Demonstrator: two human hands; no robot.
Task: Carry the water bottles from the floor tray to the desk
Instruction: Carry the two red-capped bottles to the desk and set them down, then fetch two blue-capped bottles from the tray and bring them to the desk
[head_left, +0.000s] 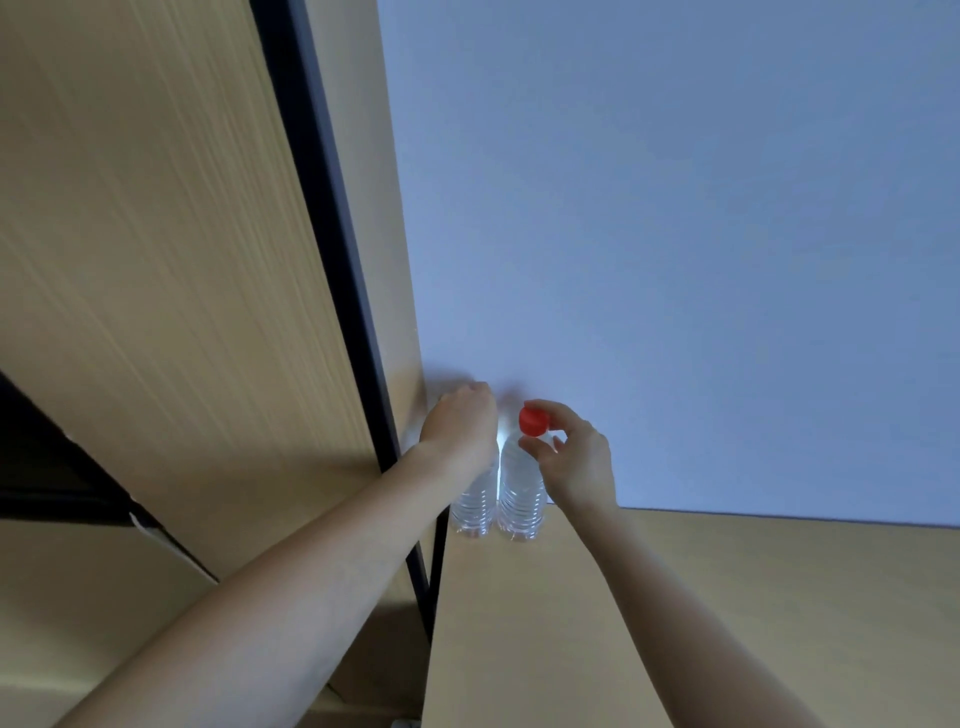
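Two clear water bottles stand upright side by side at the back left corner of the desk (675, 597), close against the pale wall (675, 208) and touching, or nearly touching, each other along their ribbed sides. The desk top is light wood; its left edge runs along a dark metal post (332, 234), and beyond that post a tall wood-grain panel (156, 234) fills the left of the view.

The left hand (460, 423) is closed over the top of the left bottle (474, 504) — the fingers curl down around the neck and cap, so the cap itself is hidden and only the ribbed lower half of the bottle shows below the wrist. The bottle's base rests on the desk right at the left edge.

The right hand (574, 457) holds the right bottle (521, 493) near its top. The thumb and forefinger pinch around the red cap (533, 421) and the neck just below it, while the other fingers are loosely spread to the side, not pressed on the plastic. This bottle's base also sits on the desk, just to the right of the first.

Both forearms are bare and reach in from the bottom of the view. A dark opening (47, 467) shows at the far left, beneath the panel.
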